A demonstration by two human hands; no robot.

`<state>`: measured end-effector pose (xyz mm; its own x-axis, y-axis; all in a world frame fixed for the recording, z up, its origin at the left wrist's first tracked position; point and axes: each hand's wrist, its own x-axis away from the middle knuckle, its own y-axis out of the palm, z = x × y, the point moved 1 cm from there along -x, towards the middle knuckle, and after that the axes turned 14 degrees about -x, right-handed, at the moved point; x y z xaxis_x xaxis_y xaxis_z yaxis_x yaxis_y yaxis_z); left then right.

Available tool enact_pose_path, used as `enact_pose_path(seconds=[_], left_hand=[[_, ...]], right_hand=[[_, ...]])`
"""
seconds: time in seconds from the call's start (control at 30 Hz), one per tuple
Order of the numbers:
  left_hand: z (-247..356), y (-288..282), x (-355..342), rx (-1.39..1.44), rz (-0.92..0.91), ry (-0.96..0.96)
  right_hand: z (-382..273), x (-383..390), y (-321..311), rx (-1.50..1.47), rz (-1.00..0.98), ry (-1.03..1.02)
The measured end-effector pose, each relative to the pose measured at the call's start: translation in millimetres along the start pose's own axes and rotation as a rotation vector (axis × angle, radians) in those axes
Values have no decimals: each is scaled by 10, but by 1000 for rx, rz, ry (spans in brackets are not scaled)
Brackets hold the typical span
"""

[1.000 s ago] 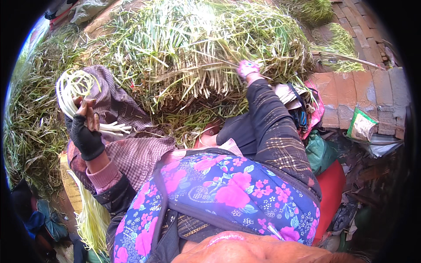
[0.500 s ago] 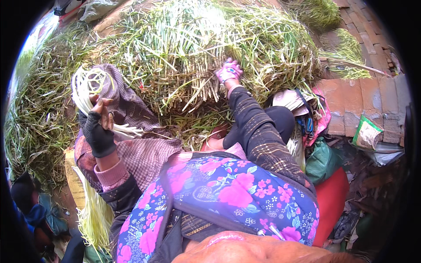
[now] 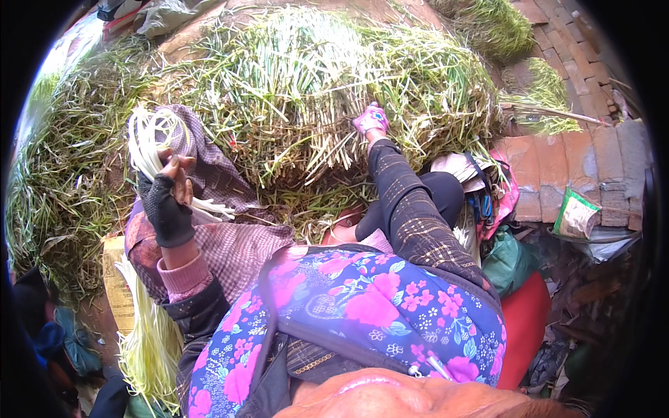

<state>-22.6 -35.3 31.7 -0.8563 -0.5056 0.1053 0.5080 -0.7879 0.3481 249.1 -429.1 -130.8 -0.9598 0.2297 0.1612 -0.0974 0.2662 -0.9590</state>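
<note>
My left hand (image 3: 171, 205), in a black fingerless glove, is closed around a looped bundle of long pale stems (image 3: 150, 143). The bundle's white cut ends (image 3: 211, 208) stick out on the right side of the hand. A checked cloth (image 3: 216, 157) lies behind and under this hand. Ahead of me, my right hand (image 3: 371, 120), in a pink patterned glove, is at the near edge of a large heap of green stalks (image 3: 300, 76). Its fingers look curled in against the stalks, and what they hold is hidden.
More pale stems (image 3: 148, 348) hang beside a yellow-brown carton (image 3: 118, 285) at lower left. Loose greens (image 3: 63, 188) cover the left side. To the right are a pink bag (image 3: 512, 184), a green bag (image 3: 511, 259), a printed packet (image 3: 577, 212) and brick paving (image 3: 557, 164).
The view has shifted slightly. My right hand's fingers, spread on the heap before, now look more drawn together. My left hand still holds the pale bundle.
</note>
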Motion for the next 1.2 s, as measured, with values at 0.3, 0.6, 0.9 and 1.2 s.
enact_pose_path(seconds=[0.3,0.6,0.9,1.2], left_hand=[[-36,2,-38,17,-84,11],[-158,14,-102,-33,-78,-22],[-245,-68,-178,-45,-140,-6],[-147,5,-58,-88,-123,-33]], right_hand=[[-726,1347,648,-656,-198,-105],[-976,2000,581,-790,-415,-534],[-1065,1456,265,-310,-147,-380],[-816,246,-173,-796,0,-395]])
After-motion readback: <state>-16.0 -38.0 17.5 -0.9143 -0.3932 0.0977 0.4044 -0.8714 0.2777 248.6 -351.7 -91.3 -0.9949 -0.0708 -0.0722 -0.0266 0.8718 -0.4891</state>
